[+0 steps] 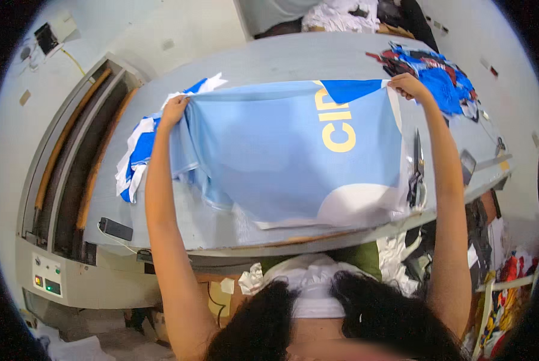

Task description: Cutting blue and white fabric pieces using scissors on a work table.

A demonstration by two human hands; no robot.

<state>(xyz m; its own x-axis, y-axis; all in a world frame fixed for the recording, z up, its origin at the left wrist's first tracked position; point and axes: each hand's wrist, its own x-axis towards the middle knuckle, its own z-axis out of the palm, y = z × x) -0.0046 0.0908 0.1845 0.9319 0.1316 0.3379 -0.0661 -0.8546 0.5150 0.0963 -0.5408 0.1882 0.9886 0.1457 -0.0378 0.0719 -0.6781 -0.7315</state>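
Observation:
A light blue fabric panel [263, 144] with large yellow lettering, a darker blue triangle at the top and a white curved area lies spread across the table, its left part bunched in folds. My left hand [174, 109] is closed on its upper left corner, fingers pinching the edge. My right hand [409, 87] pinches the upper right corner beside the blue triangle. Black scissors [415, 180] lie just right of the panel, below my right hand. Blue and white scraps [140, 147] lie left of the panel, partly behind my left arm.
The grey table [269, 57] holds a colourful fabric pile [437, 87] at back right, a grey object [468, 166] on the right and a black phone-like device [116, 228] with a cable at front left. A long machine with rollers [71, 156] adjoins the left. White fabric [338, 15] sits behind.

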